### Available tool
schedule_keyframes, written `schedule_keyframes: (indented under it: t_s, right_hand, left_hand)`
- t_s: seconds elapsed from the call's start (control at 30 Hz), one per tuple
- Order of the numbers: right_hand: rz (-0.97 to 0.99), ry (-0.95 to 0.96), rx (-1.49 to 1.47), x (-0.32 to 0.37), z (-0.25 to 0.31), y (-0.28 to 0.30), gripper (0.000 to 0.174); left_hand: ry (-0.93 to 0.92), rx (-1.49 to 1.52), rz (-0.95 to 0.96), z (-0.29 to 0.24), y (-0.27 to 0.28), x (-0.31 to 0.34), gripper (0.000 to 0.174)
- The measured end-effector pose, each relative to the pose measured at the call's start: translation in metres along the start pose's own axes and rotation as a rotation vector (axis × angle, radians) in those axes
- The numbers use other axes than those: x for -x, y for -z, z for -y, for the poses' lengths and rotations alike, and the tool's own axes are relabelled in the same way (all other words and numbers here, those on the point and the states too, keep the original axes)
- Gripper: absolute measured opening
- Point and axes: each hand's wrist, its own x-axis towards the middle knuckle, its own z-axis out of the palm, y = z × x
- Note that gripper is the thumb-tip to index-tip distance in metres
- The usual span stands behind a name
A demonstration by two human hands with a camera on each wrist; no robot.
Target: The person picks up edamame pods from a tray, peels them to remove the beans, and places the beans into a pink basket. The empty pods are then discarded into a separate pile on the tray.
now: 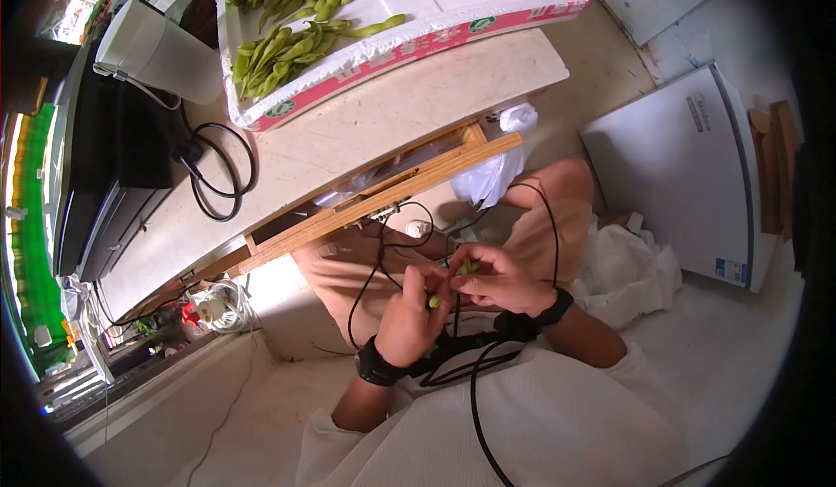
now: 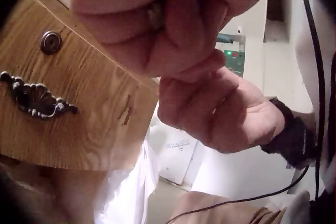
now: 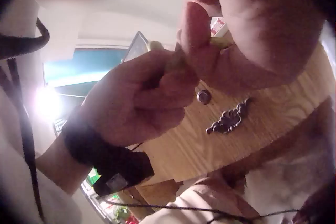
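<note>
Both hands meet over the person's lap, fingertips right at each other. Between the thumb and curled fingers of the left hand (image 1: 409, 322) is a green edamame pod (image 1: 434, 301); its pale green end (image 3: 155, 46) also peeks out in the right wrist view. The right hand (image 1: 507, 285) curls its fingers round more green edamame (image 1: 468, 267), a bit of which (image 3: 221, 41) shows beside its thumb. In the left wrist view, the left hand (image 2: 173, 24) and right hand (image 2: 210, 111) hide what they pinch.
A white foam box (image 1: 418, 47) with piled edamame pods (image 1: 292, 52) stands on the table (image 1: 392, 104). An open wooden drawer (image 1: 383, 204) juts over the lap. Nearby are a white bucket (image 1: 161, 52), black cables (image 1: 222, 174), a white plastic bag (image 1: 488, 181) and a small fridge (image 1: 675, 174).
</note>
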Motion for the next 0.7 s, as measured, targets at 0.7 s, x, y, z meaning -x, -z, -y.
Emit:
schedule_keyframes:
  t_s: [0.7]
  right_hand:
    - [-0.01, 0.049, -0.05, -0.009, -0.013, -0.032, 0.027]
  left_hand:
    - [-0.109, -0.191, -0.306, 0.002, -0.011, -0.009, 0.031]
